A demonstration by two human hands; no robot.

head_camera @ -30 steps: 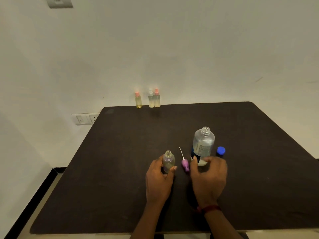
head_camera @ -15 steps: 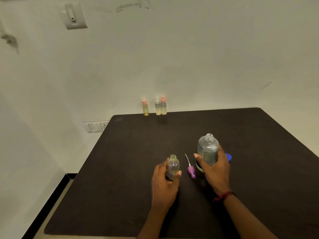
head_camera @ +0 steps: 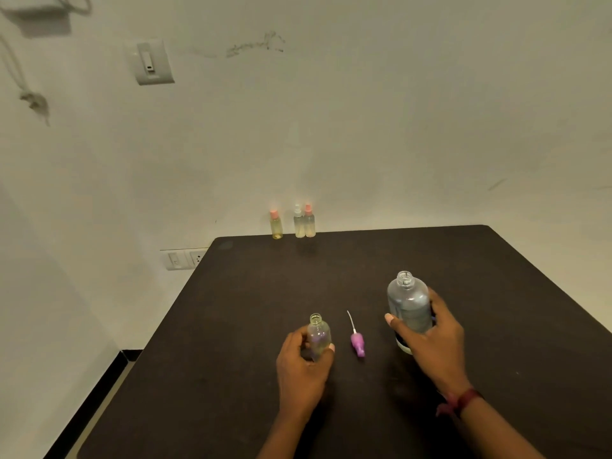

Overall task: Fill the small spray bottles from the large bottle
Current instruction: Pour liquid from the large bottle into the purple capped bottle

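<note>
My left hand [head_camera: 303, 369] grips a small clear spray bottle [head_camera: 318, 334] that stands upright and uncapped on the dark table [head_camera: 331, 276]. Its purple spray cap [head_camera: 357, 344], with a thin white tube, lies on the table just right of it. My right hand [head_camera: 430, 339] wraps around the large clear bottle [head_camera: 409, 306], which is upright, open at the neck, and partly hidden by my fingers. Whether its base touches the table I cannot tell. Three capped small spray bottles [head_camera: 299, 221] with yellowish liquid stand at the table's far edge by the wall.
A white wall rises right behind the table. Wall sockets [head_camera: 183, 259] sit to the left of the table's far corner, and a switch plate [head_camera: 153, 62] is higher up. The floor drops away along the table's left edge.
My right hand has closed higher around the large bottle and now hides the blue cap. The head camera has tilted upward. My left hand keeps its hold on the small bottle.
</note>
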